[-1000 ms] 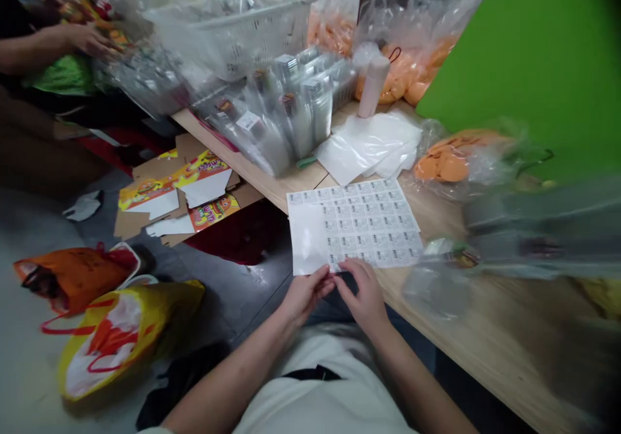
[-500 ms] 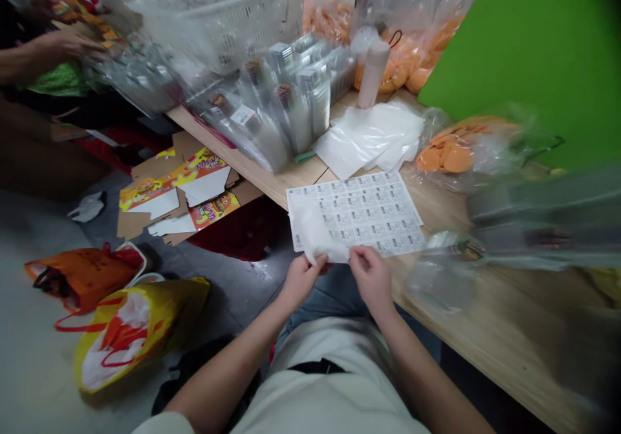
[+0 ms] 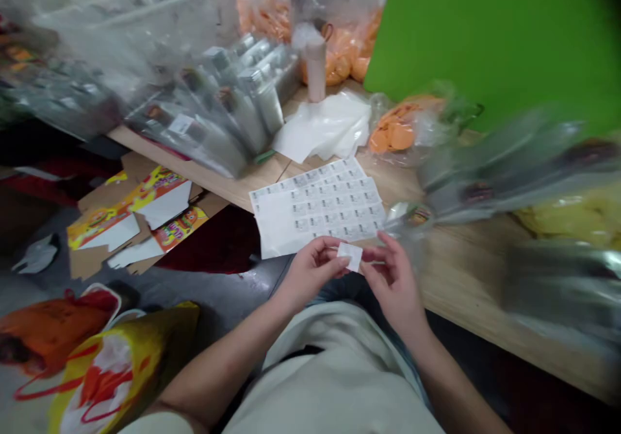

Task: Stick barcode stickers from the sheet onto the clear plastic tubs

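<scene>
Through the head camera I watch 2 bare hands, close to each other, near the table (image 3: 468, 269) edge. The left hand (image 3: 315, 266) is pinched on a small white piece (image 3: 350, 257), with the thumb on the near face and the fingers around its left side. The right hand (image 3: 392, 279) has its thumb and fingers bent at the right side of the same piece; I cannot tell if they are clamped on it or only touch it. So the piece is between the 2 hands, a little to the near side of the label sheets. If it has any print, it is too small for me to read.

The label sheets (image 3: 334, 211) lie on the table, just far of the hands. I count at least 2 of them, overlapping, with rows of small printed labels; on the upper sheet, the left part is plain white.

Beyond the sheets lies a pile of white plastic (image 3: 330, 123), and to the right of this pile I see a clear bag with orange discs (image 3: 400, 136). A pale bottle (image 3: 316, 68) stands at the far side. Many clear packs (image 3: 228, 117) are at the far left, blurred in my view. On the right of the table there are more clear bags (image 3: 480, 191), also blurred. Low at the near left is a yellow bag (image 3: 167, 343), beside an orange bag (image 3: 48, 324).
</scene>
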`<state>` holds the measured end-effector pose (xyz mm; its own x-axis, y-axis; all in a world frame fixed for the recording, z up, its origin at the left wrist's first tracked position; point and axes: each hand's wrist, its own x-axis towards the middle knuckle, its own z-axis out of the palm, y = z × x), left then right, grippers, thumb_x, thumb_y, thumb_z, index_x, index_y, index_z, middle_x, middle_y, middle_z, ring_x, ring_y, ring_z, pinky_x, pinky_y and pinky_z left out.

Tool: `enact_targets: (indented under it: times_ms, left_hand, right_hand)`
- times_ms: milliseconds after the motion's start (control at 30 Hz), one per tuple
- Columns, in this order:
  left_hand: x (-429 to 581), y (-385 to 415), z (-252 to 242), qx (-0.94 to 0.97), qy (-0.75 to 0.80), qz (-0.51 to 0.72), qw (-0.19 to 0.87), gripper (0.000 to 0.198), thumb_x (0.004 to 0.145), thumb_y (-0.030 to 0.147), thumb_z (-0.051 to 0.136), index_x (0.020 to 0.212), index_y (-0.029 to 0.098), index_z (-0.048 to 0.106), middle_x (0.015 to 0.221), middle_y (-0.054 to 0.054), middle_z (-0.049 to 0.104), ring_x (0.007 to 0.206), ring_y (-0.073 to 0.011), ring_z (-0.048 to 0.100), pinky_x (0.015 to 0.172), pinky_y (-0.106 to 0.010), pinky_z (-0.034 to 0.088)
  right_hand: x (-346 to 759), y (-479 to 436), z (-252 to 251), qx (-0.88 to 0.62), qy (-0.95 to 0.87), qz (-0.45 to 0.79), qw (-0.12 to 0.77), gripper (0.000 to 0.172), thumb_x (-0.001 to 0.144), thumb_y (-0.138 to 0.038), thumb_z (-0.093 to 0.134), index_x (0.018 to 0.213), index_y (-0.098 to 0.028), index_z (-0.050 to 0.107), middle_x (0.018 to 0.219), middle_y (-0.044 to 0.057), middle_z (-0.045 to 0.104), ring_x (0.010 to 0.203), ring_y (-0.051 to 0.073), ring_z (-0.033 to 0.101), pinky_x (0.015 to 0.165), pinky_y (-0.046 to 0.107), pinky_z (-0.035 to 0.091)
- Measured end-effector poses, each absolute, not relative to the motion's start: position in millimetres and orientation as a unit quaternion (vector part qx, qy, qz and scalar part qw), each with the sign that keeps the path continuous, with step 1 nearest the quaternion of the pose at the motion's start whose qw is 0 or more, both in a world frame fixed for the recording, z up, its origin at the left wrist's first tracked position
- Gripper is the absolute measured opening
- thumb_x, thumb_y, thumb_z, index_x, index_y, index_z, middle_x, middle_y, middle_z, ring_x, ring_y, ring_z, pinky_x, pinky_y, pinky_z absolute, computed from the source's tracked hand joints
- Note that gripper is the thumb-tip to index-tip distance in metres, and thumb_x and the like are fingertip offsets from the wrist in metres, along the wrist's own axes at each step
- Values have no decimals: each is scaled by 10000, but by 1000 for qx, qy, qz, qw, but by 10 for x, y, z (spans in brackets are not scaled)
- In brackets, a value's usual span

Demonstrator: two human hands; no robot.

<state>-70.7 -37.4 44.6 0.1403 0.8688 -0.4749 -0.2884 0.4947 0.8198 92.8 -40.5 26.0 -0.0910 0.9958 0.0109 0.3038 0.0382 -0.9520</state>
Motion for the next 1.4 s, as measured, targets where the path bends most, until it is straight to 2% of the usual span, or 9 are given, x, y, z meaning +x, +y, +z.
enact_targets:
  times_ms: [100,200,300,367,600,967,1133,1300,1400]
  left_hand:
    - [-426,-401,411,414,514,387,643,502,749,271,650,1199,193,442,929,-55,665,790,-141,631,737,-279,499]
    - [-196,-312,284,579,520,381,499,538,799,279,587,1289,237,369,1236,-105,542,1020,-196,577,840,-353,487]
    - [-23,-133,105,718,456,365,378,569,796,270,590,1310,221,353,1347,-115,437,1230,-244,417,1009,-444,364]
    - [46,-38,-3,759,425,351,346,625,787,271,598,1338,212,309,1358,-128,416,1276,-258,359,1050,-476,303]
    - [58,-12,-107,779,419,318,340,639,822,291,546,1373,224,229,1380,-133,374,1291,-263,335,1047,-469,305]
    - [63,-30,-177,762,428,334,353,642,826,293,543,1371,205,215,1370,-148,383,1288,-264,352,1045,-458,320]
    - [49,-30,-166,787,399,327,338,462,858,266,490,1297,209,355,1378,-143,372,1323,-248,303,1064,-468,299]
    - [27,-20,-171,813,401,278,318,343,881,276,438,1210,194,494,1410,-140,322,1350,-244,253,1078,-432,291]
    - [13,0,-176,816,401,275,314,349,879,291,445,1212,206,502,1412,-128,327,1350,-244,255,1073,-431,299]
  right_hand:
    - [1234,-296,354,-599,-480,469,436,399,770,-295,600,1152,-229,505,797,3,600,716,125,590,679,290,509]
    - [1625,-155,336,-642,-408,415,498,412,707,-302,662,1088,-219,532,764,-11,606,700,119,580,684,282,491]
    - [1859,-49,251,-651,-383,430,495,453,681,-325,679,1089,-203,524,737,-10,612,669,128,576,642,284,476]
    - [1876,-8,189,-642,-390,460,474,484,678,-340,676,1111,-196,514,734,-6,617,670,137,580,642,292,471]
    - [1736,2,84,-642,-422,458,448,495,696,-334,650,1139,-183,487,737,-7,617,685,146,597,712,326,476]
    - [1733,-33,128,-664,-443,433,418,500,701,-341,638,1148,-169,494,737,6,625,690,155,598,729,341,479]
    - [1714,-48,82,-673,-466,405,408,490,718,-350,623,1153,-161,498,767,27,642,707,164,599,746,353,475]
    - [1674,-127,66,-705,-552,274,352,454,779,-372,559,1186,-180,499,796,43,657,726,185,586,740,375,470]
    - [1718,-232,94,-712,-616,131,311,457,816,-361,521,1235,-184,475,951,95,649,876,236,573,803,428,445]
